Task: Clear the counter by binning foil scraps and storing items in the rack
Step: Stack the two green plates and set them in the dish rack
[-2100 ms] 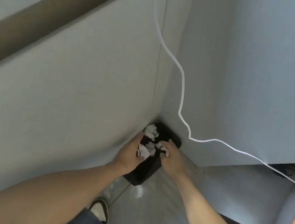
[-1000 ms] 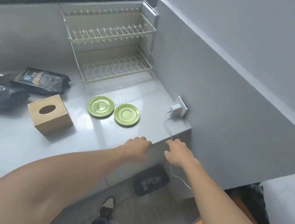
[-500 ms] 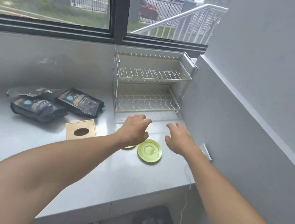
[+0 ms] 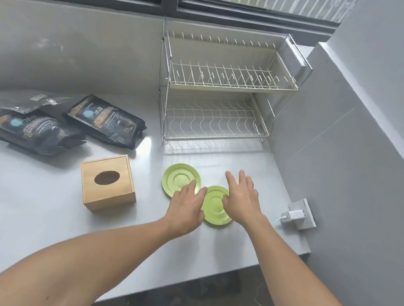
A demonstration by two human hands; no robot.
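Note:
Two green saucers lie flat on the grey counter (image 4: 26, 203) in front of the two-tier wire rack (image 4: 222, 87). The left saucer (image 4: 178, 177) is partly under my left hand's fingertips. The right saucer (image 4: 214, 205) lies between my hands. My left hand (image 4: 186, 206) hovers flat with fingers together over the gap between the saucers and holds nothing. My right hand (image 4: 241, 199) is spread over the right saucer's right edge, empty. Both rack tiers are bare. No foil scraps show on the counter.
A wooden tissue box (image 4: 107, 186) stands left of the saucers. Black coffee bags (image 4: 104, 120) (image 4: 33, 131) lie further left. A wall socket with a white charger (image 4: 294, 215) and cable sits at the right wall. The counter's front edge is below my forearms.
My hands were dropping foil scraps into a black bin on the floor; the view then rose to the counter. Both hands have come down over the two green saucers.

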